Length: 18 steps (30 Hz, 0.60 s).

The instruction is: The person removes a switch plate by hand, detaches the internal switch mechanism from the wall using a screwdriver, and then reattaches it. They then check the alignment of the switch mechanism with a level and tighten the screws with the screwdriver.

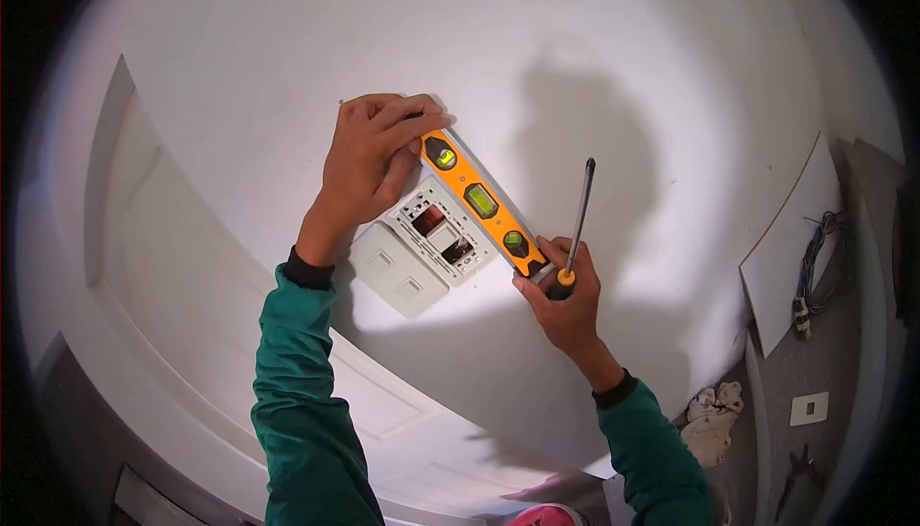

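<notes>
An orange spirit level (pixel 481 202) with several green-yellow vials lies tilted along the upper edge of a white wall socket frame (pixel 443 235). My left hand (pixel 366 154) grips its upper end, fingers curled over the top. At the lower end, my right hand (pixel 573 313) pinches the level between thumb and finger. That same hand also holds a screwdriver (pixel 565 278), its shaft pointing up and away from the frame. The frame has dark openings with reddish parts inside. Beside it hangs a hinged white cover (pixel 397 271), swung open toward my left forearm.
A white panelled door (pixel 383 392) runs along the lower left. To the right are a white board (pixel 781 258), a dark coiled cable (pixel 815 267), a small white plate (pixel 809 409), pliers (pixel 798 476) and a crumpled cloth (pixel 712 423).
</notes>
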Tool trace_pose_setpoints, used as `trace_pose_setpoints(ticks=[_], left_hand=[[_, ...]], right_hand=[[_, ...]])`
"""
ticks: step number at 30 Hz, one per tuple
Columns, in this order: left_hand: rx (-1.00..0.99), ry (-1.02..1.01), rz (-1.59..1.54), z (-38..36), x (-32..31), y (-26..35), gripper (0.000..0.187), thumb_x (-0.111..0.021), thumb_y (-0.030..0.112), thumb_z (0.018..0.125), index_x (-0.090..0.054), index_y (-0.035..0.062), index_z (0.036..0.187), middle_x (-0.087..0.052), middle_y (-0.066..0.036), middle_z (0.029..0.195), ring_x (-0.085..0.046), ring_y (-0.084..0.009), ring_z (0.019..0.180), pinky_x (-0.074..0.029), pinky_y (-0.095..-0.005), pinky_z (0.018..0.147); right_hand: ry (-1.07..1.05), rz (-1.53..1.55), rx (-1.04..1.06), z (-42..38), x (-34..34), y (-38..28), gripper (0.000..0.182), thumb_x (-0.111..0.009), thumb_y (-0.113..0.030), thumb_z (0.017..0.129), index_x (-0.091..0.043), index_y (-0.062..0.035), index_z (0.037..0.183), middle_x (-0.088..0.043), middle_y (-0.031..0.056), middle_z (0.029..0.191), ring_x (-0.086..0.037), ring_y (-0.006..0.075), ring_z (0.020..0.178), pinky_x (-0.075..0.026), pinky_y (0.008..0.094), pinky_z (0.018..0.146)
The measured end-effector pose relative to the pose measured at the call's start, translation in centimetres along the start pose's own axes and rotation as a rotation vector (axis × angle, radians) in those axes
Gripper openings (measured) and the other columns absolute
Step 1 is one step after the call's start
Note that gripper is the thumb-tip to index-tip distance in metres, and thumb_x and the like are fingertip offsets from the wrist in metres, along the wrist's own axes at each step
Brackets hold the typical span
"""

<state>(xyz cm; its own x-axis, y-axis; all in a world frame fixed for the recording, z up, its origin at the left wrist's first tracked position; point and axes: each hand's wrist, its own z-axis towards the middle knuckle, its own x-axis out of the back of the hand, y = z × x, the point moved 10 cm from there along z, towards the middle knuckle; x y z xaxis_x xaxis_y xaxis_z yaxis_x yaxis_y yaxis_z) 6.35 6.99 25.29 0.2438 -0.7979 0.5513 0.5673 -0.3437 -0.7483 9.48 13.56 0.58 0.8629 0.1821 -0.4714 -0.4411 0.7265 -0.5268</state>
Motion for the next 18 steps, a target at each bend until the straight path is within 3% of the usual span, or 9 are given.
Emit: trace_pose_setpoints(ticks=[2, 11, 13, 14, 16, 17, 18], left_hand=[[0.000, -0.007, 0.014, 0.1, 0.0, 0.0, 0.041, -0.050, 0.004, 0.074, -0.067, 0.0144, 0.109, -0.063, 0.001, 0.115, -0.052, -0.0217, 0.101, -0.032, -0.0353, 0.092], [0.020, -0.014, -0.032, -0.3, 0.3, 0.3, 0.037, -0.054, 0.009, 0.076, -0.067, 0.0147, 0.111, -0.061, -0.001, 0.120, -0.050, -0.0238, 0.105, -0.032, -0.0377, 0.096], [0.066, -0.071, -0.011, -1.0, -0.2, 0.9, 0.049, -0.065, 0.022, 0.074, -0.060, 0.0132, 0.122, -0.051, -0.009, 0.132, -0.044, -0.0288, 0.115, -0.028, -0.0424, 0.101], [0.075, -0.075, -0.015, -1.6, -0.4, 2.1, 0.049, -0.065, 0.022, 0.074, -0.060, 0.0132, 0.122, -0.051, -0.009, 0.132, -0.044, -0.0288, 0.115, -0.028, -0.0424, 0.101], [0.308, 0.010, 0.082, -4.2, 0.2, 3.2, 0.078, -0.075, 0.036, 0.066, -0.048, 0.0100, 0.134, -0.038, -0.016, 0.140, -0.036, -0.0334, 0.124, -0.024, -0.0471, 0.105], [0.345, -0.047, 0.168, -5.9, -0.4, 4.1, 0.100, -0.081, 0.045, 0.058, -0.038, 0.0064, 0.140, -0.033, -0.018, 0.142, -0.032, -0.0339, 0.128, -0.020, -0.0513, 0.106], [0.352, -0.060, 0.160, -7.0, -0.8, 5.2, 0.100, -0.081, 0.045, 0.058, -0.038, 0.0064, 0.140, -0.033, -0.018, 0.142, -0.032, -0.0339, 0.128, -0.020, -0.0513, 0.106]], right_hand=[[-0.034, 0.035, -0.064, 0.1, -0.2, 0.5, 0.053, -0.080, -0.005, 0.070, -0.059, 0.0059, 0.118, -0.050, 0.0087, 0.112, -0.062, 0.0115, 0.067, -0.052, 0.0241, 0.061], [-0.018, 0.012, 0.017, 0.1, -0.2, -0.1, 0.052, -0.080, -0.004, 0.070, -0.060, 0.0062, 0.117, -0.051, 0.0086, 0.107, -0.054, 0.0074, 0.059, -0.047, 0.0220, 0.053], [-0.020, -0.009, 0.041, 0.3, -0.2, -0.2, 0.051, -0.079, -0.003, 0.070, -0.060, 0.0065, 0.116, -0.051, 0.0090, 0.107, -0.054, 0.0072, 0.059, -0.047, 0.0220, 0.053], [-0.019, -0.032, 0.062, 0.3, -0.1, -0.4, 0.049, -0.079, -0.003, 0.070, -0.060, 0.0067, 0.115, -0.051, 0.0094, 0.107, -0.055, 0.0069, 0.058, -0.047, 0.0219, 0.052], [-0.027, 0.011, -0.004, 0.6, -0.3, -0.3, 0.048, -0.079, -0.002, 0.070, -0.060, 0.0071, 0.113, -0.051, 0.0093, 0.107, -0.055, 0.0067, 0.058, -0.047, 0.0216, 0.052], [-0.025, 0.054, -0.059, 0.6, -0.3, 0.0, 0.047, -0.078, -0.001, 0.069, -0.061, 0.0075, 0.112, -0.051, 0.0092, 0.106, -0.055, 0.0065, 0.058, -0.047, 0.0213, 0.051], [-0.029, 0.052, -0.075, 0.7, -0.2, 0.0, 0.047, -0.078, -0.001, 0.069, -0.061, 0.0075, 0.112, -0.051, 0.0092, 0.106, -0.055, 0.0065, 0.058, -0.047, 0.0213, 0.051]])
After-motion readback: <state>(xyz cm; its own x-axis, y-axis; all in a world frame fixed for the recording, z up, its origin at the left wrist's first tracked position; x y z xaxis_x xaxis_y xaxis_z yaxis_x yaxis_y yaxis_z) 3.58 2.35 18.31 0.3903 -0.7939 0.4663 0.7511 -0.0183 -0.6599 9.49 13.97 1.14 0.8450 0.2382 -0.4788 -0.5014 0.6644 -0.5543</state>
